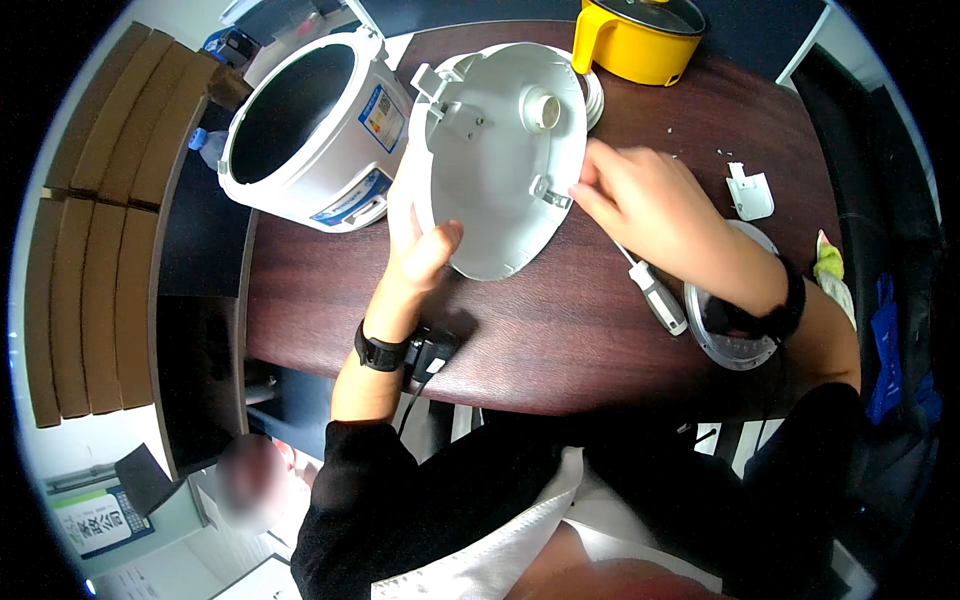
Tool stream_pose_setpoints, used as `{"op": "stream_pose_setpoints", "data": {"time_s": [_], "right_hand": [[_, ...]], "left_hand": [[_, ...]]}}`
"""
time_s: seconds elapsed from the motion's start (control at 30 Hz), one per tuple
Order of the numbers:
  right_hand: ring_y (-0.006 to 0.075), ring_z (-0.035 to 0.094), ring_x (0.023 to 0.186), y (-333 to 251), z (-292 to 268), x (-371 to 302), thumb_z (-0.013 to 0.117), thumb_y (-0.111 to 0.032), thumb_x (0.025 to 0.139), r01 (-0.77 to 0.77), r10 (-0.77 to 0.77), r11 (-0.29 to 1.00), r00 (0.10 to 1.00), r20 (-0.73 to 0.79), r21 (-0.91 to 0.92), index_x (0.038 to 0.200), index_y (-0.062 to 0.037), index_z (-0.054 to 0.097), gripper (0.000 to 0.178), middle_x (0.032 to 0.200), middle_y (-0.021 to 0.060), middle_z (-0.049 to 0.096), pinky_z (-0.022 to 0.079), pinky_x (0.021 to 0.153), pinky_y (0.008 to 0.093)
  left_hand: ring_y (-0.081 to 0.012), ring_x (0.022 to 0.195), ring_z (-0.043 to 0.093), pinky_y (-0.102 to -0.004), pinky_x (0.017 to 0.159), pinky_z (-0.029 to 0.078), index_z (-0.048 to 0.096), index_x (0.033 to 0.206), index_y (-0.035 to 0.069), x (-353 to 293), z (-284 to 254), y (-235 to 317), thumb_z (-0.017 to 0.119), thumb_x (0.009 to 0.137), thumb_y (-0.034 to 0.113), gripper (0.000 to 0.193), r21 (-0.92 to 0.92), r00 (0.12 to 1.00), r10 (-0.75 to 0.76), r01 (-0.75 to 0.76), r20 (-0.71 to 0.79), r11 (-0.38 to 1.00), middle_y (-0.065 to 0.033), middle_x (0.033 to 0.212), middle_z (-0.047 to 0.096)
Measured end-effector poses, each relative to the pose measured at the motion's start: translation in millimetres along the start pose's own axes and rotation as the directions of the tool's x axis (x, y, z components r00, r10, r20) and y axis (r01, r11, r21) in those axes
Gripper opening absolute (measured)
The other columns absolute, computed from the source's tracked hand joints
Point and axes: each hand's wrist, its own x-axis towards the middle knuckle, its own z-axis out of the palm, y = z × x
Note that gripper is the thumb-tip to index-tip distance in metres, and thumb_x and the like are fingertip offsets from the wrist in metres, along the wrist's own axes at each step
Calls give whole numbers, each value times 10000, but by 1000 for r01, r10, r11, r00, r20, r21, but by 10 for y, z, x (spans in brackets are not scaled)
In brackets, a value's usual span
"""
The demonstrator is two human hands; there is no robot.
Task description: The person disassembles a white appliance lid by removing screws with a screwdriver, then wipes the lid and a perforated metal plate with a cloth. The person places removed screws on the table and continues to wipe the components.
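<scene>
My left hand (420, 235) grips the lower left edge of a white plastic rice-cooker lid (505, 160), thumb pressed on its inner face, fingers curled behind. My right hand (650, 205) comes in from three o'clock, fingertips pinched together on a small metal clip (553, 196) at the lid's right rim. A screwdriver (652, 290) with a white handle lies on the table just under my right wrist, at five o'clock from the lid. The lid stands tilted, hollow side towards me, over the dark brown table (330, 300). The white cooker body (310, 125) lies at ten o'clock, a yellow pot (635, 40) at one o'clock, and a round metal plate (735, 345) at four o'clock.
</scene>
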Motion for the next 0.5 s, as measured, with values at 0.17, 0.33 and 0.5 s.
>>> {"op": "stream_pose_setpoints", "data": {"time_s": [0.17, 0.33, 0.5], "right_hand": [[279, 586, 550, -193, 113, 474, 583, -205, 860, 184, -171, 983, 938, -301, 14, 848, -42, 524, 173, 596, 127, 560, 424, 478, 356], [339, 602, 611, -217, 224, 615, 558, -200, 857, 219, -213, 975, 921, -326, -17, 826, -26, 518, 181, 659, 150, 589, 493, 545, 410], [323, 610, 686, -215, 230, 610, 560, -109, 847, 274, -296, 955, 907, -298, -115, 882, -25, 508, 105, 778, 148, 586, 489, 580, 380]], "left_hand": [[-255, 1200, 419, -353, 1004, 325, 249, 1357, -74, -11, -58, -63, 522, 569, 281, 907, 35, 1000, 26, -26, -1, 999, -173, 1280, 435], [-259, 1200, 420, -352, 1007, 320, 239, 1372, -74, -17, -89, -124, 550, 598, 342, 932, 91, 996, 87, -87, 5, 992, -182, 1291, 424], [-263, 1197, 422, -355, 1008, 320, 237, 1375, -75, -17, -124, -140, 552, 608, 400, 956, 146, 996, 84, -87, 24, 986, -192, 1296, 419]]}}
